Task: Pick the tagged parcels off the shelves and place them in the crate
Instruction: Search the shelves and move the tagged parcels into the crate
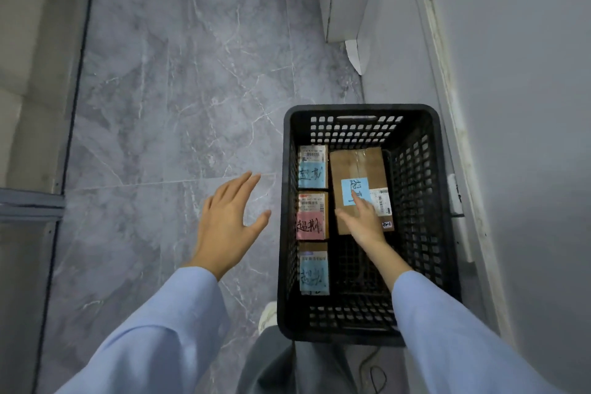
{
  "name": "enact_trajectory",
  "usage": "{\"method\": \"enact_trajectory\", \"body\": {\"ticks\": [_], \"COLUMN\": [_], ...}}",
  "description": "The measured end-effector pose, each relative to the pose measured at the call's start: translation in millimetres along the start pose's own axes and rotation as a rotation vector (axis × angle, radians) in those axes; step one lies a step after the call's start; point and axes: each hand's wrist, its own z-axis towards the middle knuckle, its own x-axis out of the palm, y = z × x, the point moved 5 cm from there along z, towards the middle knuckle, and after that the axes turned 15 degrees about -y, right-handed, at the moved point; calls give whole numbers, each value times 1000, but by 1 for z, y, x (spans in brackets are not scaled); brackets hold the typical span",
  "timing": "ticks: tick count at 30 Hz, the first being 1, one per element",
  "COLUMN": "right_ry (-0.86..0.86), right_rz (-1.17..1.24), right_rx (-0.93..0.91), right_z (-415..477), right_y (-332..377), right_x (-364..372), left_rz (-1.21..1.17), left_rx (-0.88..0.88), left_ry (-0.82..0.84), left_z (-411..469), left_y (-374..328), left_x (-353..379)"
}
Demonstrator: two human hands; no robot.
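You are looking straight down at a black crate (361, 109) standing on a grey marbled floor (176, 89), close beside a wall (527, 105) on your right. 4 parcels are lying flat inside it. 3 small ones are lining its left side in a row: a blue-tagged far parcel (312, 169), a pink-tagged middle parcel (311, 217) and a blue-tagged near parcel (314, 270). A big box (358, 166) of brown card is filling the far right part. The near right part of the crate's bottom is showing bare mesh.

Your right hand (363, 222) is reaching down into the crate, fingers straight and spread, fingertips touching the top of the big box at its blue tag (348, 185); it is gripping nothing. Your left hand (225, 221) is hovering flat, fingers apart, over the floor just left of the crate, touching nothing.

Judging from this, you are at the placing step: the big box is looking set down, and you are letting it go or nudging it straight. The next move is likely calling for lifting the right hand clear of the crate and turning to the shelves, not plainly in view here, for another tagged parcel. The bare near right corner is looking like room for it.
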Motion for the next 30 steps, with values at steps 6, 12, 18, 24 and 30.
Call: {"method": "enact_trajectory", "body": {"ticks": [6, 12, 18, 24, 30], "right_ry": [43, 104, 170, 206, 233], "right_rz": [-360, -615, -685, -607, -527], "right_rx": [-508, -942, -1277, -1601, -1842], "right_z": [-41, -129, -253, -417, -585], "right_y": [120, 242, 357, 447, 487], "right_x": [-5, 23, 75, 125, 154], "left_rz": [64, 141, 238, 346, 448], "left_rx": [-154, -344, -573, -724, -859], "left_ry": [-140, -304, -499, -698, -829], "left_z": [-13, -50, -122, -232, -355], "left_y": [33, 83, 142, 195, 226], "left_x": [-75, -172, -290, -414, -513]}}
